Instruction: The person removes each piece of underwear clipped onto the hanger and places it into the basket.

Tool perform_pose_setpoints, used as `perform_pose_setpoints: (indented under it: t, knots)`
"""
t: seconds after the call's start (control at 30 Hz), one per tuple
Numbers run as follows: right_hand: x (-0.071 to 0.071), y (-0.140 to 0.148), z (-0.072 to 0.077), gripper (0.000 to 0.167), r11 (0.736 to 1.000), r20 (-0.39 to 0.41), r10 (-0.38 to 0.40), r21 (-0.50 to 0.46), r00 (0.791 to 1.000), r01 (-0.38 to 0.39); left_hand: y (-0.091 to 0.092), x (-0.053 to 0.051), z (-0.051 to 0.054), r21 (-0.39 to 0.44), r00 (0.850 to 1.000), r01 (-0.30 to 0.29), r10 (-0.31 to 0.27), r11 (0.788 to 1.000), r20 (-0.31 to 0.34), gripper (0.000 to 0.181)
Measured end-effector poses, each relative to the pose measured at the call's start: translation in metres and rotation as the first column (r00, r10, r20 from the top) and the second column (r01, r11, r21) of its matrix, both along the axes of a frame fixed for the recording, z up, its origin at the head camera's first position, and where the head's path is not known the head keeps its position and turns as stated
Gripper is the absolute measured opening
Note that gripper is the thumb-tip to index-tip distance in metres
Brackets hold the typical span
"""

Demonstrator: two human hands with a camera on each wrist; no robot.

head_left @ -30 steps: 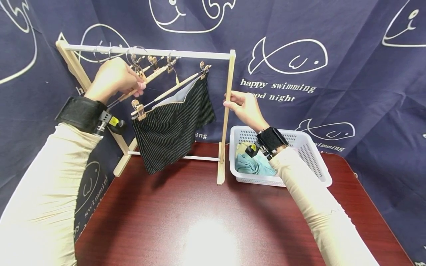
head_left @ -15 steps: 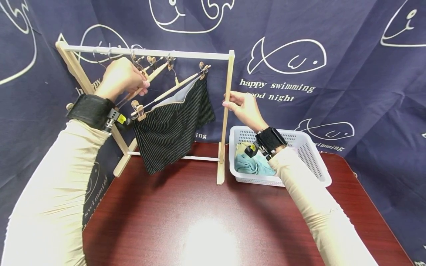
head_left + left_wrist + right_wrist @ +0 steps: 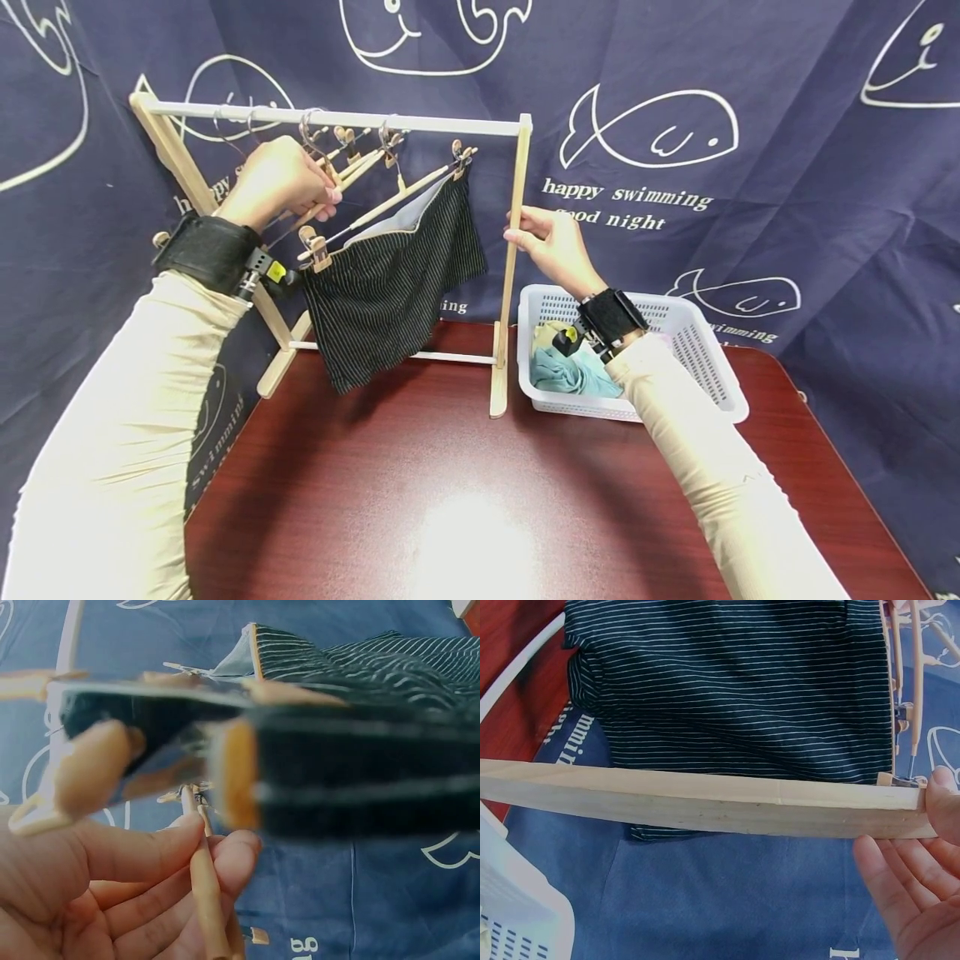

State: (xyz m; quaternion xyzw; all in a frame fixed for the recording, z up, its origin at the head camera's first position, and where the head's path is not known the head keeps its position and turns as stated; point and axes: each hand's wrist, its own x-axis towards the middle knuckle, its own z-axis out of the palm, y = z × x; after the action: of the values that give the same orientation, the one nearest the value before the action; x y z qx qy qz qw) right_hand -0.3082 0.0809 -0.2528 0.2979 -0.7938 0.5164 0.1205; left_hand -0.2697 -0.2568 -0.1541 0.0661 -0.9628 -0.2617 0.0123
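On a small wooden rack, my left hand [image 3: 281, 179] pinches the wooden bar of a clip hanger [image 3: 204, 885] between thumb and fingers, below the rail [image 3: 442, 125]. To its right, black garment with thin pale stripes [image 3: 397, 292], possibly shorts, hangs by two wooden clips from another hanger [image 3: 401, 196]. Its waist edge shows a light lining. My right hand [image 3: 555, 246] grips the rack's right upright post [image 3: 780, 806], thumb on one side and fingers on the other. Several more hangers [image 3: 345, 142] crowd behind my left hand, which partly hides them.
A white perforated basket [image 3: 731, 392] with a teal cloth [image 3: 570, 371] and a pale yellow one stands right of the rack. My right forearm passes over it. The rack's feet [image 3: 498, 396] rest on a glossy red-brown table [image 3: 390, 500]; a dark blue fish-print curtain [image 3: 487, 200] hangs behind.
My left hand has shifted to the right along the rack with the hanger, closer to the striped garment. The right hand keeps its hold on the post.
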Motion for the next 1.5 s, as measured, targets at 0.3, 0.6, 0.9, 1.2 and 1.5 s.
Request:
perform_pose_setpoints:
  t: [0.3, 0.6, 0.9, 1.2, 1.5]
  knots:
    - [0.003, -0.001, 0.002, 0.028, 1.000, 0.036, 0.000, -0.022, 0.999, 0.001, -0.002, 0.003, -0.002, 0.087, 0.999, 0.033, -0.033, 0.996, -0.007, 0.029]
    - [0.003, -0.001, 0.002, 0.028, 1.000, 0.033, 0.013, -0.023, 0.999, -0.012, -0.007, 0.003, 0.007, -0.009, 0.999, 0.040, -0.040, 0.999, 0.028, 0.035]
    - [0.002, 0.000, 0.001, 0.026, 1.000, 0.003, 0.013, -0.011, 1.000, -0.013, -0.004, 0.023, 0.023, -0.158, 0.997, 0.054, -0.063, 0.986, -0.054, 0.040]
    - [-0.004, -0.001, -0.002, 0.026, 1.000, 0.012, -0.002, -0.011, 1.000, 0.003, 0.023, 0.039, 0.040, -0.202, 0.984, 0.014, -0.049, 0.979, -0.170, 0.047]
    - [-0.028, 0.002, -0.019, 0.026, 1.000, -0.009, -0.004, -0.006, 1.000, 0.004, 0.066, 0.033, 0.030, -0.242, 0.987, 0.016, -0.054, 0.970, -0.153, 0.053]
